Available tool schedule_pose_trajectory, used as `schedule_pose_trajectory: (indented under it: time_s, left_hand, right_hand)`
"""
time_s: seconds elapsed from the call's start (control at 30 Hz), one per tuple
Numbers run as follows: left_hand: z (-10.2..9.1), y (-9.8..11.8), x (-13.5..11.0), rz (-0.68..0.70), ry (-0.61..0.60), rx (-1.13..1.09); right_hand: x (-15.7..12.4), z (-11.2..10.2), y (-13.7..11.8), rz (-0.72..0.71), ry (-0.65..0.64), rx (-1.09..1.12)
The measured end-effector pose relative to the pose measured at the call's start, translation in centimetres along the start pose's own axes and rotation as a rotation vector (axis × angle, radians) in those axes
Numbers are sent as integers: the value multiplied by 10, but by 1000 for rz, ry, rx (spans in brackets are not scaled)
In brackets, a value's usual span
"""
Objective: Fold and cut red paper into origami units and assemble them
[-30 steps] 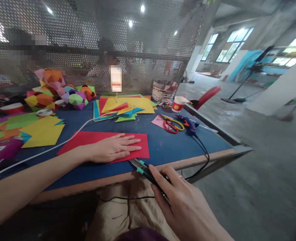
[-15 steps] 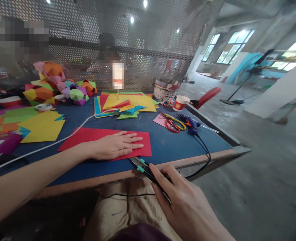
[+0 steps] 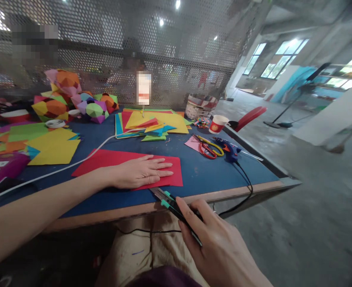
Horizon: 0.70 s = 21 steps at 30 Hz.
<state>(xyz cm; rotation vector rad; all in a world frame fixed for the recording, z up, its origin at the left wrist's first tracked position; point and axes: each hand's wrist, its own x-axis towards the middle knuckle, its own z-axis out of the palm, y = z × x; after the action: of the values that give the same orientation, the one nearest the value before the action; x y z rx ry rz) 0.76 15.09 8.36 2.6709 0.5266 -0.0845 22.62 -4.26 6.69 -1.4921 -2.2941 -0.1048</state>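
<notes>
A sheet of red paper (image 3: 104, 161), perhaps folded, lies near the front edge of the blue tabletop (image 3: 152, 147). My left hand (image 3: 143, 172) rests flat on it, fingers stretched out and pointing right. In my right hand (image 3: 212, 231) is a black utility knife (image 3: 171, 204) with green parts, gripped from above. Its blade tip points left and lies just by the paper's near edge, below my left hand; whether it touches the paper I cannot tell.
Yellow-and-red scissors (image 3: 210, 147) and a blue glue gun (image 3: 229, 150) lie at the right, near a paper cup (image 3: 218, 124). Stacked coloured paper (image 3: 161, 119) and folded paper balls (image 3: 94, 109) stand behind. A white cable (image 3: 59, 169) crosses the left side.
The knife's blade has shifted slightly left along the paper's near edge with my right hand. My left hand stays flat on the red paper. The whole view has moved a little.
</notes>
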Motion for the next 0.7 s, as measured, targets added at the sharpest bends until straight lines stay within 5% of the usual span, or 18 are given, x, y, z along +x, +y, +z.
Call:
schedule_pose_trajectory:
  time_s: [0.7]
  left_hand:
    - [0,-1,1,-10,-29,19]
  right_hand:
    - [9,4,-5,-44,-15,65]
